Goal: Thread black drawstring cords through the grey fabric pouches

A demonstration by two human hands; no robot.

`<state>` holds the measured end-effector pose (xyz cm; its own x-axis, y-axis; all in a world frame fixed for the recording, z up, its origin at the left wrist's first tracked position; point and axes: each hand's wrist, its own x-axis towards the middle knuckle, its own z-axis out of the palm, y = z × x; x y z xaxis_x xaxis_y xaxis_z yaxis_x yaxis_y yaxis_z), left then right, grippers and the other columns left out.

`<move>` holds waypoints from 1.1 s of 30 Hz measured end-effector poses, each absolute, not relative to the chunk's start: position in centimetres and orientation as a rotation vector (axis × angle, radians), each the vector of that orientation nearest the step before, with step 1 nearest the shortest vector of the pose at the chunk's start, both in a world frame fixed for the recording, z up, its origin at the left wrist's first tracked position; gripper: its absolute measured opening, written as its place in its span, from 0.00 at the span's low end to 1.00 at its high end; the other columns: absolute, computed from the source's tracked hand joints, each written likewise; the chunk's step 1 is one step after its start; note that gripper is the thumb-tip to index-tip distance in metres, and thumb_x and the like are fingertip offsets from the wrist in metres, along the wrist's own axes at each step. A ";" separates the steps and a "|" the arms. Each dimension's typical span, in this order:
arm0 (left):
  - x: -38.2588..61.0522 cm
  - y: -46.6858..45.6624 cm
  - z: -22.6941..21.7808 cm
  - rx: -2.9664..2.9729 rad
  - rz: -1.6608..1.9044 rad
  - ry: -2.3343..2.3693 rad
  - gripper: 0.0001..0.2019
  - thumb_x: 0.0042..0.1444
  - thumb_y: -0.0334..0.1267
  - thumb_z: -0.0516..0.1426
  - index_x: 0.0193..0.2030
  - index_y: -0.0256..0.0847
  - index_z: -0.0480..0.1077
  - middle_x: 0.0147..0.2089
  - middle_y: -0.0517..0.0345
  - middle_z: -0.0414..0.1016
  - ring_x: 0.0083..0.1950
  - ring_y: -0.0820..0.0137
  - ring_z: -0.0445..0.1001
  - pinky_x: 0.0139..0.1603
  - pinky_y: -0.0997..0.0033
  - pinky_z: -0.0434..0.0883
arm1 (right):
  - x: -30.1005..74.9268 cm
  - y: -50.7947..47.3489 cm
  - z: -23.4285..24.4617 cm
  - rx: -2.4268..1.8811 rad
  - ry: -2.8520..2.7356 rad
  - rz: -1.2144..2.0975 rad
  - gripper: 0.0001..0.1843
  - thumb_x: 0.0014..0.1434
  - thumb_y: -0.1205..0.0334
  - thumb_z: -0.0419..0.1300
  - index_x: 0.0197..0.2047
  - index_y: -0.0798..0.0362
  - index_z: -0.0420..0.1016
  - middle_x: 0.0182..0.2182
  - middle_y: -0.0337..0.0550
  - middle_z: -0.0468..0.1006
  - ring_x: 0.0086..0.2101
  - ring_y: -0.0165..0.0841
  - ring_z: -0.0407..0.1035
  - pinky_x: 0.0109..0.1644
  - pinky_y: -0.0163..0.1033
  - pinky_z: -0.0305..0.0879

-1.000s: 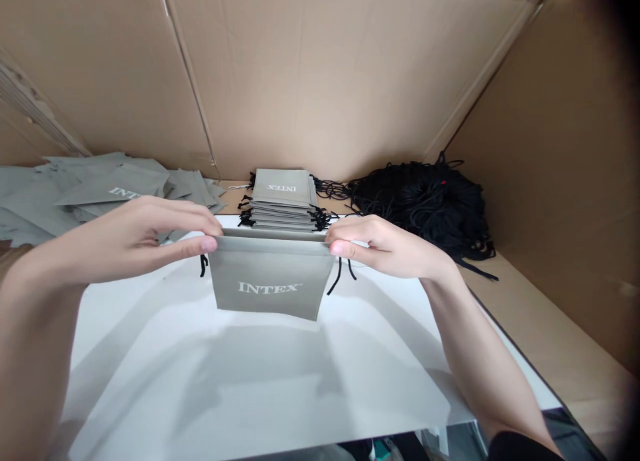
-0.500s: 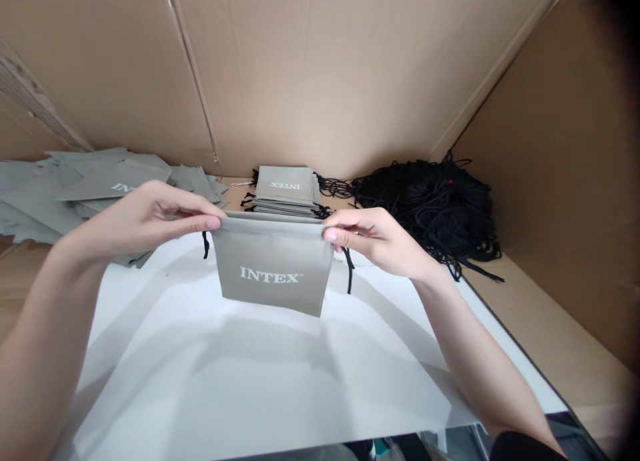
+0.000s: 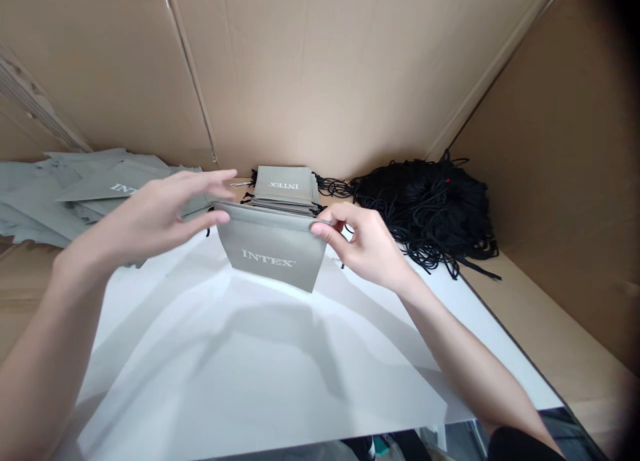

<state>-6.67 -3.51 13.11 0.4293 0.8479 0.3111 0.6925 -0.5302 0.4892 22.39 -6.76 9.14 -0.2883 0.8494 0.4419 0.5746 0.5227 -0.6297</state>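
Note:
A grey drawstring pouch (image 3: 270,244) with white INTEX lettering hangs over the white work surface. Thumb and fingers of my right hand (image 3: 363,241) pinch its upper right corner. At the upper left corner, my left hand (image 3: 165,208) has its thumb and fingers spread apart, the thumb by the pouch's edge. Short black cord ends peek out at both sides of the pouch. Right behind it lies a stack of grey INTEX pouches (image 3: 284,181) with black cords, its lower front partly covered by the held pouch.
Loose grey pouches (image 3: 40,188) form a heap at the left. A tangled pile of black cords (image 3: 425,208) sits at the back right. Cardboard walls (image 3: 320,74) enclose the back and right. A white sheet (image 3: 260,381) covers the table.
The fingers of my left hand have lifted away from its thumb, releasing the pouch corner. The pouch has moved slightly up and away, towards the stack, still in my right hand.

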 end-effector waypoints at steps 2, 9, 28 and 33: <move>-5.0 -4.5 13.0 2.798 0.644 1.252 0.32 0.63 0.53 0.58 0.69 0.41 0.60 0.68 0.49 0.65 0.68 0.52 0.62 0.69 0.50 0.55 | 21.4 -7.3 8.8 -1.130 -1.968 0.525 0.15 0.65 0.54 0.59 0.29 0.54 0.72 0.28 0.40 0.74 0.29 0.30 0.63 0.34 0.36 0.57; -2.3 -5.8 11.3 2.881 0.636 0.949 0.19 0.71 0.48 0.48 0.38 0.45 0.76 0.37 0.63 0.81 0.39 0.68 0.75 0.52 0.67 0.65 | 20.5 -8.0 8.5 -0.911 -1.797 1.161 0.13 0.62 0.52 0.64 0.35 0.54 0.78 0.31 0.40 0.77 0.32 0.30 0.67 0.36 0.36 0.61; -2.4 -5.5 11.2 2.869 0.581 0.777 0.13 0.71 0.44 0.49 0.41 0.43 0.73 0.38 0.59 0.76 0.36 0.71 0.73 0.37 0.74 0.62 | 21.6 -6.9 8.0 -0.903 -1.572 1.815 0.21 0.60 0.44 0.64 0.29 0.55 0.74 0.26 0.36 0.68 0.27 0.27 0.57 0.34 0.35 0.54; -2.1 -5.8 11.2 3.021 0.521 0.746 0.15 0.71 0.42 0.47 0.42 0.44 0.74 0.37 0.58 0.77 0.35 0.70 0.73 0.37 0.72 0.63 | 21.7 -6.6 7.7 -0.923 -1.640 1.806 0.18 0.57 0.47 0.67 0.32 0.54 0.76 0.27 0.35 0.67 0.29 0.28 0.57 0.35 0.35 0.52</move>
